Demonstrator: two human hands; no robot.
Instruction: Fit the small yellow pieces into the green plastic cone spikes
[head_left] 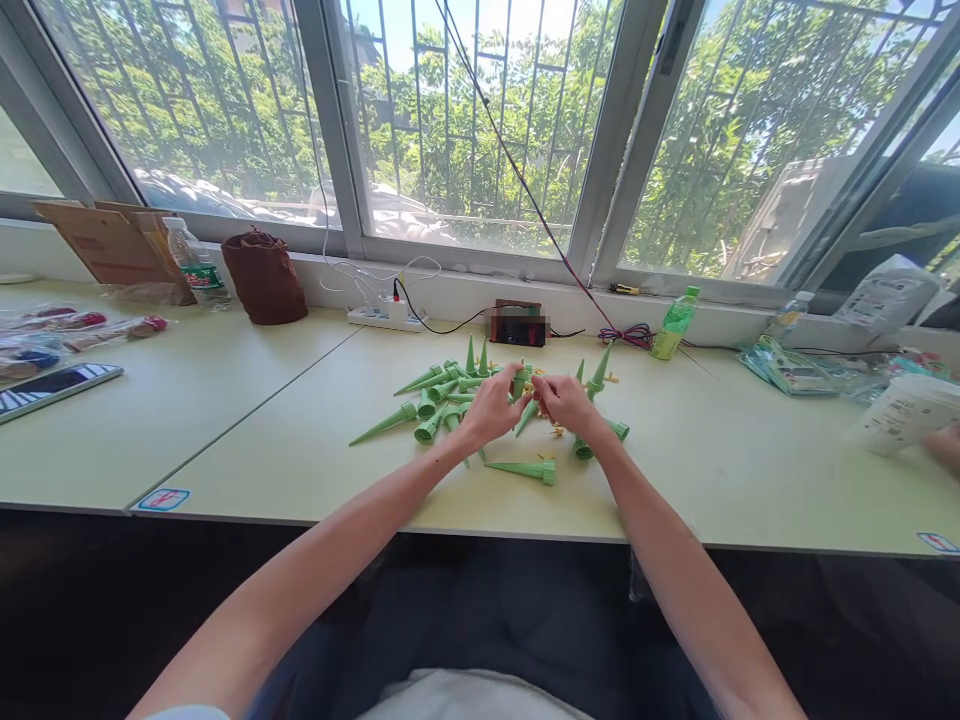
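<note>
Both hands meet over a pile of green plastic watering spikes on the pale table (300, 450). My left hand (491, 408) is closed on a green watering spike (523, 378), its capped end showing between the fingers. Close against it, my right hand (568, 402) has its fingers pinched together; what they hold is hidden. Several spikes lie to the left, one long spike (382, 424) pointing outward. Another spike (525, 470) rests in front of my hands. To the right, a spike (600, 372) stands upright with a yellow valve (611, 378). Small yellow valves (557, 431) lie between.
Behind the pile are a phone-like device (517, 325), a power strip (386, 315) and cables. A green bottle (675, 322) stands back right. Left are a brown bag (264, 277), a bottle (196, 265) and a phone (56, 388). Another person's hand (945, 440) touches a white tub (907, 412).
</note>
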